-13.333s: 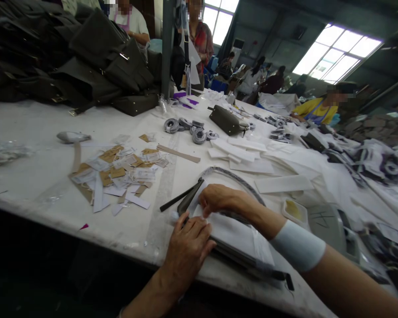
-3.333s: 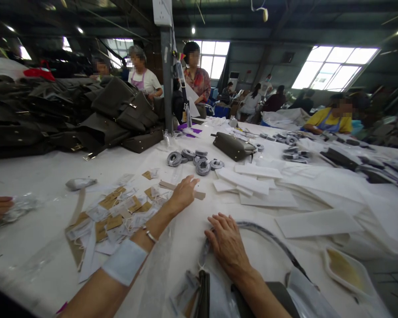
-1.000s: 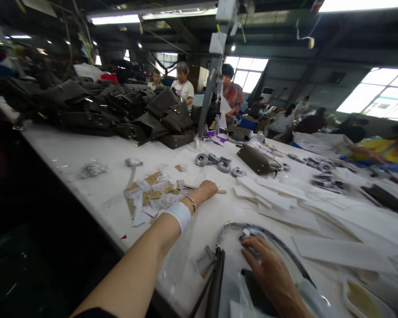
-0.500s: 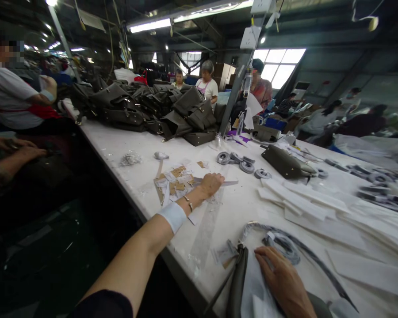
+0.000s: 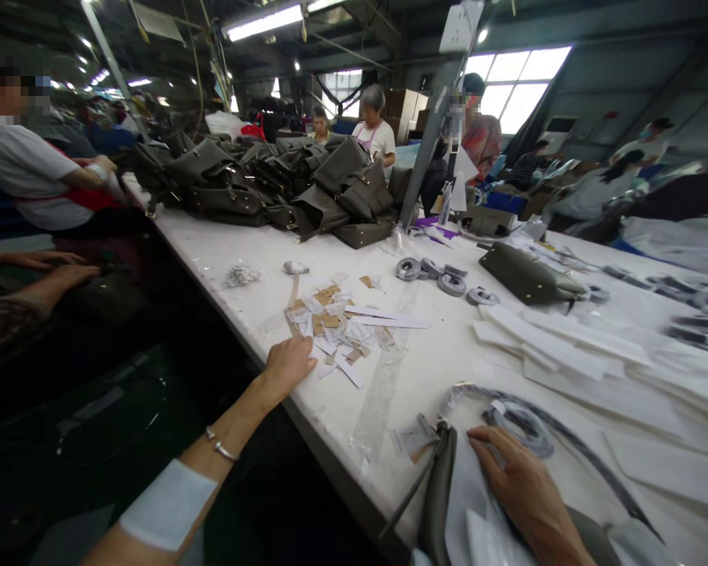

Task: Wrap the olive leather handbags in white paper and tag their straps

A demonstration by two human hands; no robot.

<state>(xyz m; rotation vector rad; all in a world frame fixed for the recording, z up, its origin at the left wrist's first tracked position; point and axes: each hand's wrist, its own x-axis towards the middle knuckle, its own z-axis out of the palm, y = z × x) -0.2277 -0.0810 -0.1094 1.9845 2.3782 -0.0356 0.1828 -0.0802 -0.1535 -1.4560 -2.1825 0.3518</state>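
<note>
"Tags point(image 5: 330, 321) are lying heaped on the worktop point(image 5: 436, 354). What is the left hand point(image 5: 288, 365) doing?"

"Just beside them, it is holding its fingers curled; I cannot tell if they are pinching something."

"And the right hand point(image 5: 525, 483)?"

"It is resting on the bag point(image 5: 438, 503) at the near edge, fingers slightly spread."

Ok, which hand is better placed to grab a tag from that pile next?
Probably your left hand: it is at the near edge of the tag pile, whereas your right hand is farther off, over the dark bag.
</note>
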